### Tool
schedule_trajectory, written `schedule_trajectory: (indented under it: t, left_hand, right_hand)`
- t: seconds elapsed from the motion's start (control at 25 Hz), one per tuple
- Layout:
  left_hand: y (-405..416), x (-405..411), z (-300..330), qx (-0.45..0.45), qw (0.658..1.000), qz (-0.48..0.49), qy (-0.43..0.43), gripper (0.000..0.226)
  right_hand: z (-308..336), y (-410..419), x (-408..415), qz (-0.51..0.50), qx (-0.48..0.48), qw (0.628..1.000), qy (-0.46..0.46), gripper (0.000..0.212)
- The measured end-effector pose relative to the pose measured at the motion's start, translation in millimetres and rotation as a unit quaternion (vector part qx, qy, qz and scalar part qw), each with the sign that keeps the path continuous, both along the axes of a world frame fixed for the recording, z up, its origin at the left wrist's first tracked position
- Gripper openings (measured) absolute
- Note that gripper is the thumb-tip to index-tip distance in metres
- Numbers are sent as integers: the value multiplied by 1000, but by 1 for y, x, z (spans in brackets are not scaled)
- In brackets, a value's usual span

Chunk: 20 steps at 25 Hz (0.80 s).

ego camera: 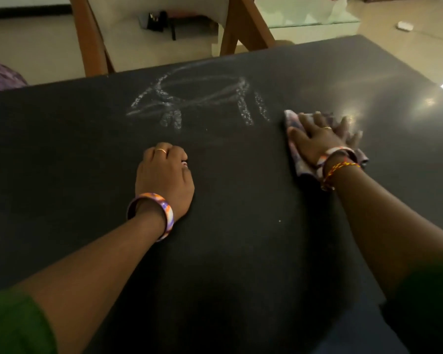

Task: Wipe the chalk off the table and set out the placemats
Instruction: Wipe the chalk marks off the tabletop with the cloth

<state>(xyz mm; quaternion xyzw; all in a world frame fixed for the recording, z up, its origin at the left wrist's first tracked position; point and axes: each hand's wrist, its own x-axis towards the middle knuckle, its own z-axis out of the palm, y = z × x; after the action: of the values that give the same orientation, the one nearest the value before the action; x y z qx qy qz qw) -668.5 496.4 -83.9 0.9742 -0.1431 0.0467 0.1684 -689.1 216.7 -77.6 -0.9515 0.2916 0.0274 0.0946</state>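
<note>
R hand [317,139] flat on patterned cloth [302,164]; chalk [197,98] powdery.

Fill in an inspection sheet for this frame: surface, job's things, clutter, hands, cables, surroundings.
Surface: dark table, glare at its far right.
Job's things: chalk drawing unwiped on the far half; patterned cloth flat on the table right of it; no placemats seen.
Clutter: one small white speck on the table.
Hands: left hand rests on the table, fingers curled, holding nothing; right hand presses flat on the cloth.
Cables: nothing seen on the table.
Surroundings: wooden chair beyond the far edge; small white object on the floor.
</note>
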Motion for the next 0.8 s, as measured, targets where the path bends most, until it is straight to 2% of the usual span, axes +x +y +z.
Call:
schedule_trajectory:
  t: [0.04, 0.08, 0.24, 0.32, 0.4, 0.52, 0.6, 0.72, 0.8]
  left_hand:
    - [0, 1, 0, 1, 1000, 0, -7, 24]
    - [0, 1, -1, 2, 1000, 0, -10, 24]
    - [1, -1, -1, -9, 1000, -10, -14, 26]
    - [3, -1, -1, -14, 1000, -8, -11, 26]
    - [3, -1, 0, -11, 1000, -6, -3, 27]
    - [2, 0, -1, -2, 1000, -6, -4, 27]
    - [2, 2, -1, 0, 1000, -5, -3, 27]
    - [3, 1, 1, 7, 1000, -4, 6, 27]
    - [2, 0, 2, 10, 1000, -3, 9, 27]
  right_hand:
    - [2, -7, 7, -34, 16, 999, -1, 60]
    - [0, 2, 15, -22, 6, 1000, 0, 61]
    - [-8, 97, 8, 202, -24, 979, -22, 58]
    - [-8, 95, -7, 242, -35, 970, -11, 57]
    - [-4, 50, 0, 166, -38, 985, 2, 55]
    - [-1, -15, 30, 11, 35, 999, 9, 58]
    - [-5, -10, 46, 6, 26, 1000, 1, 60]
    - [-4, 44, 32, 134, -9, 991, -2, 58]
    - [-5, 71, -1, 255, -30, 967, -5, 61]
